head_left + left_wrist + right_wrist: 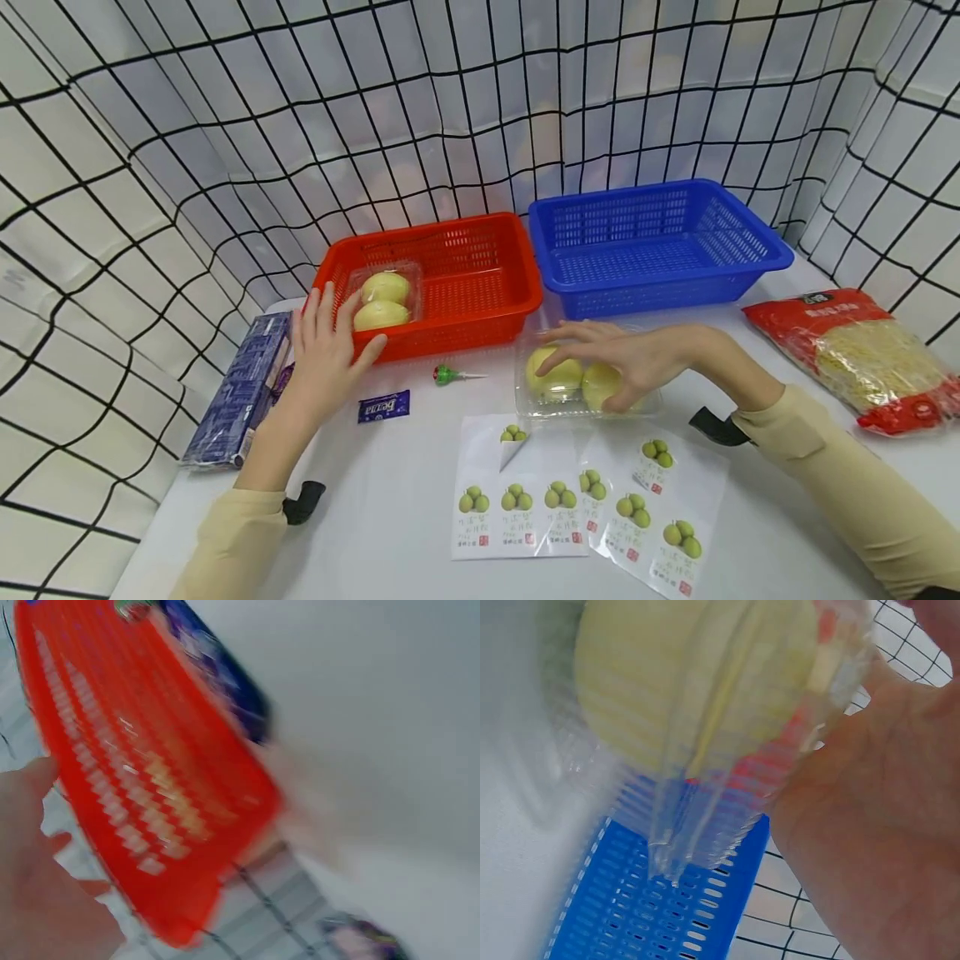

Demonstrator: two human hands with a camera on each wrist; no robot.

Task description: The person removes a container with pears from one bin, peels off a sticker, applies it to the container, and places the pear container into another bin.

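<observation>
My left hand (322,354), fingers spread, is at the left front corner of the red basket (480,325); contact is unclear. Inside that basket lies a clear plastic box (416,279) with two pale yellow-green, pear-like fruits (385,287). My right hand (633,358) arches over a second clear box (534,408) on the table, with its fingers and thumb spread. Two similar fruits (551,379) sit in this box. In the right wrist view the palm (877,802) is close to the clear lid (840,682); whether the fingertips touch it is hidden.
A blue basket (667,287) stands behind the right hand. Fruit label sheets (517,533) lie in front, one label partly peeled. A green lollipop (446,375), purple wrapped snack (384,407), blue patterned packet (243,383) and red bag (862,350) lie about. Black-grid netting encloses the table.
</observation>
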